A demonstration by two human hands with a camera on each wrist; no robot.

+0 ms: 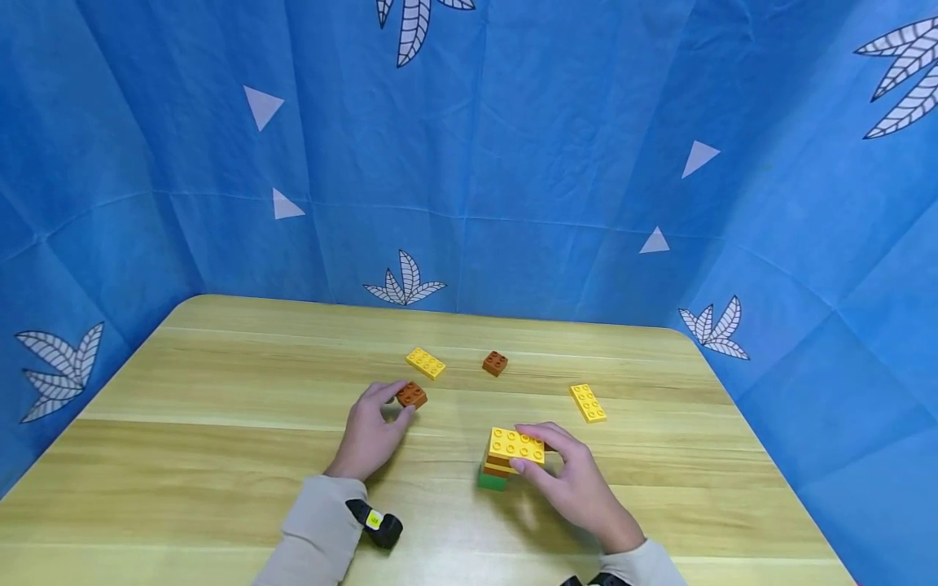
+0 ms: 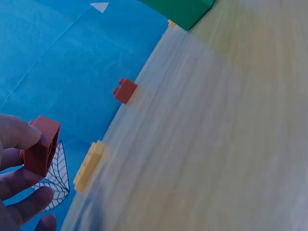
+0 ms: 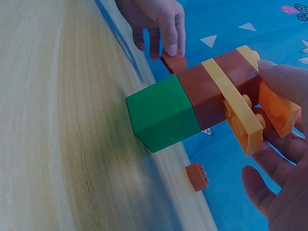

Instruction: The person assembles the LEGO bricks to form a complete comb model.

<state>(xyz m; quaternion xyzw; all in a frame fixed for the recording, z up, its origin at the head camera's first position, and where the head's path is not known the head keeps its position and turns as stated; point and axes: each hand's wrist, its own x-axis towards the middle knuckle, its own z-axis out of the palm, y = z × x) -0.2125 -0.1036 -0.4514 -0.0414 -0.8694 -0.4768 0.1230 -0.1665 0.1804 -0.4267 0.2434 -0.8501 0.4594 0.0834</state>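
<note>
My left hand (image 1: 370, 433) pinches a small brown toy brick (image 1: 412, 395) between thumb and fingers. In the left wrist view that brick (image 2: 42, 144) appears held above the table, tilted so its hollow underside partly shows. My right hand (image 1: 575, 480) grips the top yellow brick (image 1: 516, 445) of a stack by its right end. From the bottom, the stack has a green block (image 3: 163, 115), a brown brick (image 3: 202, 94), a long thin yellow brick (image 3: 231, 98), a second brown brick (image 3: 238, 72) and the top yellow one. The yellow bricks jut out past the brown ones towards the right hand.
On the wooden table (image 1: 220, 366), beyond the hands, lie a yellow brick (image 1: 426, 363) and a small brown brick (image 1: 495, 363). Another yellow brick (image 1: 588, 403) lies right of them. A blue patterned cloth (image 1: 469, 163) hangs behind and beside the table.
</note>
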